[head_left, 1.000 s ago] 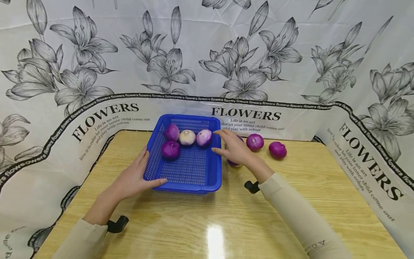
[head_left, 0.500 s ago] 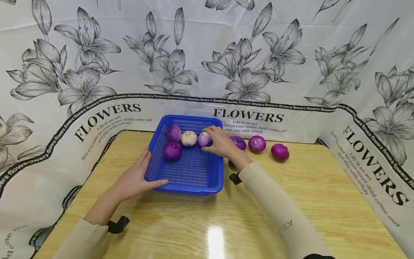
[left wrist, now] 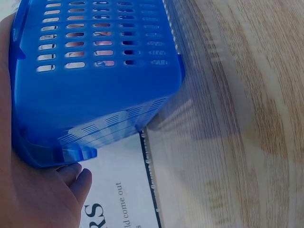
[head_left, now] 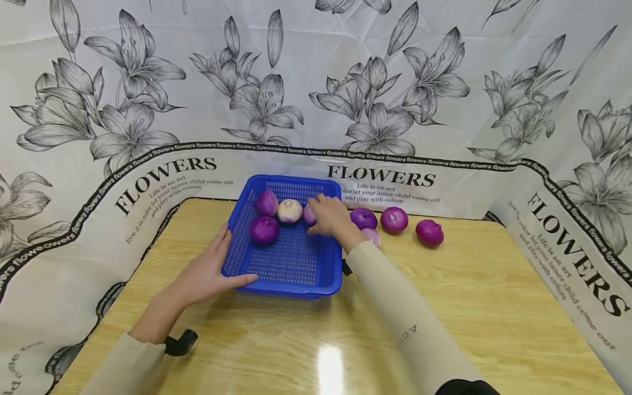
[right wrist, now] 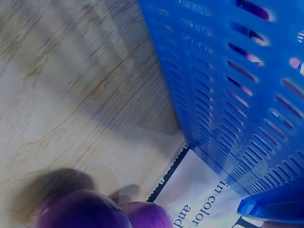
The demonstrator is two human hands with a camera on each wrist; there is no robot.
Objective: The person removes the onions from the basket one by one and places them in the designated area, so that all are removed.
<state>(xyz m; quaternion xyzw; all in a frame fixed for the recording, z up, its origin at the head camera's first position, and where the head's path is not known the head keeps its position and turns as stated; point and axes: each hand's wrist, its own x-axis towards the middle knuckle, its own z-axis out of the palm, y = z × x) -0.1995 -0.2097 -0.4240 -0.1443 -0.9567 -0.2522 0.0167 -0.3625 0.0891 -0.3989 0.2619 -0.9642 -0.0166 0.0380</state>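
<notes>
A blue plastic basket (head_left: 296,258) with slotted sides stands on the table and holds several onions. My left hand (head_left: 204,274) grips its near left corner, thumb over the front rim and fingers along the left side. Reaching in over the right rim, my right hand (head_left: 329,216) has its fingers bent round a pale purple onion (head_left: 308,215), which it mostly covers. To the left of that one sit a whitish onion (head_left: 289,210), a purple onion (head_left: 266,203) and a darker purple onion (head_left: 264,230).
Right of the basket, several more onions lie on the wooden table (head_left: 474,296), among them one dark purple onion (head_left: 394,220) and one farther right (head_left: 429,233). A pale onion (head_left: 370,237) is partly behind the right wrist. Flower-printed cloth (head_left: 276,126) hangs behind.
My right hand has moved left from beside the basket's right rim to inside it, onto the pale purple onion. My left hand has stayed at the basket corner.
</notes>
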